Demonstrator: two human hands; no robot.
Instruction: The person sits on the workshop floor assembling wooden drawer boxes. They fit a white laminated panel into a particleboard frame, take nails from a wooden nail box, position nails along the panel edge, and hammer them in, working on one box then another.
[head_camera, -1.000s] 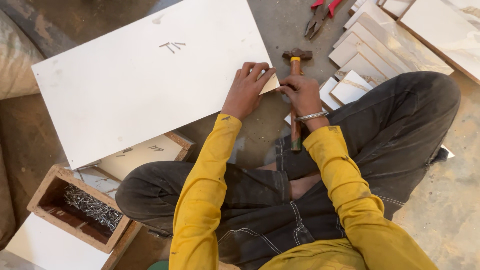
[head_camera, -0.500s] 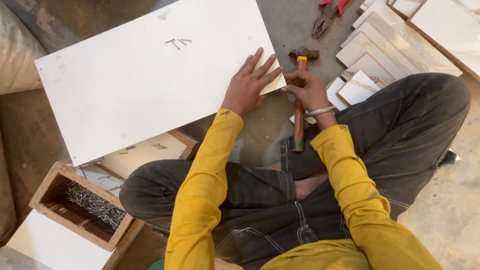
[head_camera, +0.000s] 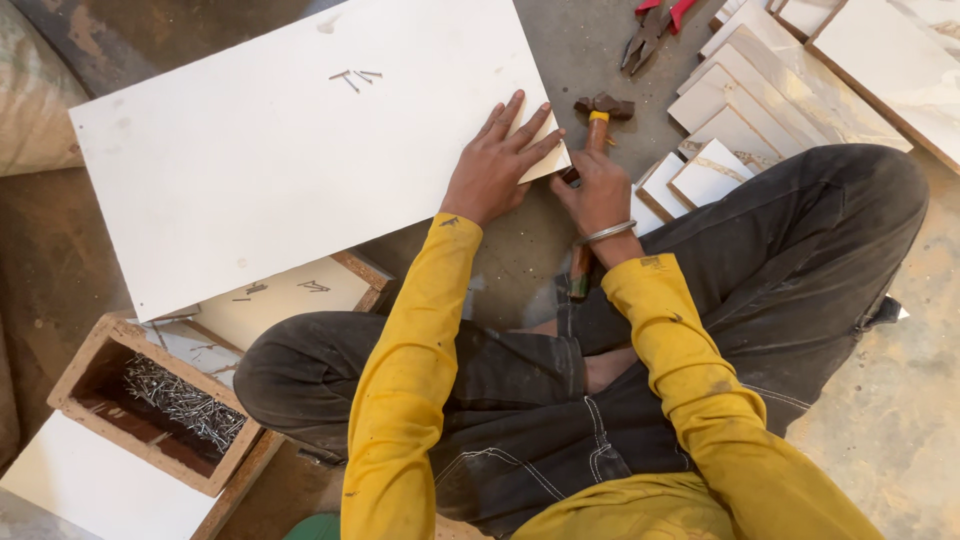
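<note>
One big white board (head_camera: 280, 160) fills most of the floor (head_camera: 590, 50) in front of the seated person; it is flat, smooth and rectangular, with raw brown chipboard at its edges, and three loose nails (head_camera: 355, 76) lie near its far edge. Beyond the right knee, several smaller white panels (head_camera: 740, 90) with brown edges overlap in a fan. At the near left sits an open box (head_camera: 110, 400) of rough chipboard, holding a heap of thin grey nails. Another pale panel (head_camera: 285, 295) with pencil marks lies between the box and the board.

The left hand (head_camera: 495, 165) lies flat on the board's near right corner, fingers spread wide and pressed down on the smooth face. The right hand (head_camera: 600, 190), a metal bangle on its wrist, is closed around the wooden handle of a hammer (head_camera: 598, 115) just beside that corner. The hammer's dark, rusty head points away from the person, a yellow band sits under the head, and the handle's end sticks out below the wrist. Red-handled pliers (head_camera: 650, 25) lie on the gritty concrete farther off.
</note>
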